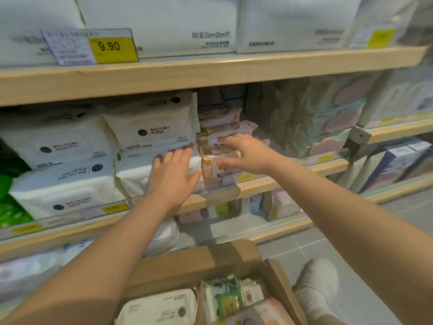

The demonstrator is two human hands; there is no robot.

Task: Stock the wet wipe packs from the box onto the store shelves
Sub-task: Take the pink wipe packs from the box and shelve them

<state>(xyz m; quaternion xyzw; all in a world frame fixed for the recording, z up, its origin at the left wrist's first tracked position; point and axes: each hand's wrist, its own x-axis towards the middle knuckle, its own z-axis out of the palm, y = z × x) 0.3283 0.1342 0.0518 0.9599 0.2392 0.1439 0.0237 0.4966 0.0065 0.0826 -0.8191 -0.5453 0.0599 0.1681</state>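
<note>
While I square the pink wipe stack [222, 146], both hands are flat, nothing gripped.
Right hand [246, 153] fingers spread on its front; left hand [174, 174] braces white packs [150, 132] alongside. Risk: uneven push topples the stack rightward into the gap. Box [206, 261] below my wrists.

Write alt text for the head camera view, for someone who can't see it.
Both hands reach to a store shelf: the left hand lies flat on white wet wipe packs, the right hand touches a stack of small pink packs. Below, an open cardboard box holds more packs.
</note>
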